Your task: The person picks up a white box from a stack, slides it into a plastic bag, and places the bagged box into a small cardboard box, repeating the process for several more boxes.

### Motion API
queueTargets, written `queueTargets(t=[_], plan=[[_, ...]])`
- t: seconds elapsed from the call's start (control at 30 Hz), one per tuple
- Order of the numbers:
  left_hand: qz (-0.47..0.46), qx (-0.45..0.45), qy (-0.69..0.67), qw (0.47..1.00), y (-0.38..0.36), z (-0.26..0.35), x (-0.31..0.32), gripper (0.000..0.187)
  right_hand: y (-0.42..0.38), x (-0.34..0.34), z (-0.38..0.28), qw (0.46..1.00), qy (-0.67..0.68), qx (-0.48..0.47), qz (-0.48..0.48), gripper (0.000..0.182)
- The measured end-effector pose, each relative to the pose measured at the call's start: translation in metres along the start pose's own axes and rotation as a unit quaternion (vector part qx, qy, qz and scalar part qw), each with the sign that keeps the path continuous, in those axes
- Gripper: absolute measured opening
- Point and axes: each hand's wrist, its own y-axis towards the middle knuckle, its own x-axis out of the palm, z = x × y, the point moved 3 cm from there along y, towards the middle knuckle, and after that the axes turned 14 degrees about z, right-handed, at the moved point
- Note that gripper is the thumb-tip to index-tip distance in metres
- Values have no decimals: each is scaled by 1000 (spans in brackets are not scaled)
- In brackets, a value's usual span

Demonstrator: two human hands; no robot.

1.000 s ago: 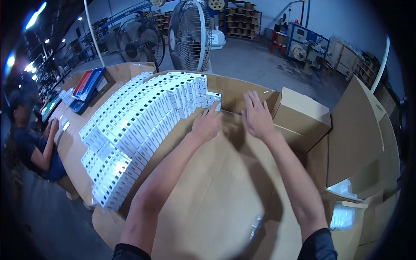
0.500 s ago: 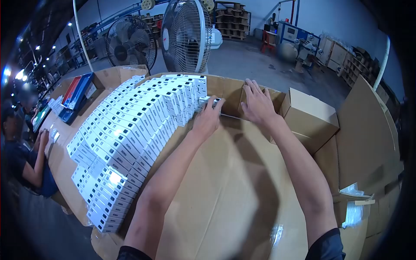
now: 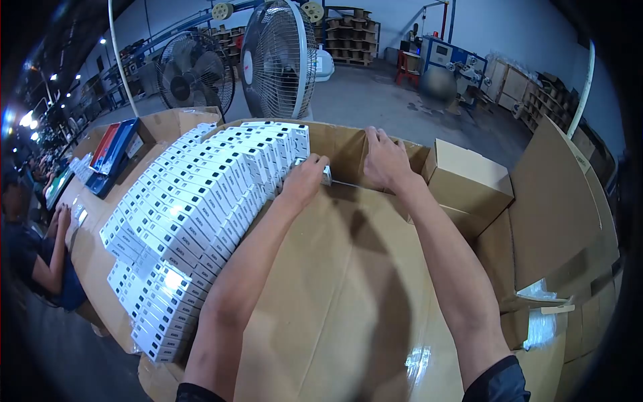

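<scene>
My left hand (image 3: 307, 179) is closed around a small white box (image 3: 327, 176) at the far end of the stacked rows; its fingers hide most of it. Long rows of white boxes (image 3: 207, 194) with dark square marks stand in tiers along the left of the cardboard-covered table (image 3: 315, 281). Over at the back edge, my right hand (image 3: 388, 161) has its fingers bent over the top of the upright cardboard wall (image 3: 343, 144). The thumb side of that hand is partly hidden.
A closed brown carton (image 3: 469, 174) stands right of my right hand. Tall cardboard flaps (image 3: 556, 201) rise at the right. Beyond the back wall are two fans (image 3: 278, 60). Blue and red trays (image 3: 114, 154) lie at the left, where another person's hands (image 3: 61, 220) are.
My left hand has shifted slightly left and turned, and the white box now shows on its right. My right hand's spread fingers have drawn together over the wall's edge. The view has shifted slightly.
</scene>
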Motion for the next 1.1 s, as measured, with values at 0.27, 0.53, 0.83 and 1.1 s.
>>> queueTargets(t=[0.27,0.53,0.83,1.1], plan=[[92,-3,-78,993,-34,39,-45,27,7,-4,4,999,16,1,-34,69],[211,59,4,976,-83,123,-104,30,-101,-61,-5,861,452,231,-35,73],[198,170,-87,961,-114,292,-151,31,-239,-174,13,657,704,237,-127,28],[17,242,-289,926,-106,419,-156,26,-356,-315,144,851,498,153,-71,21]])
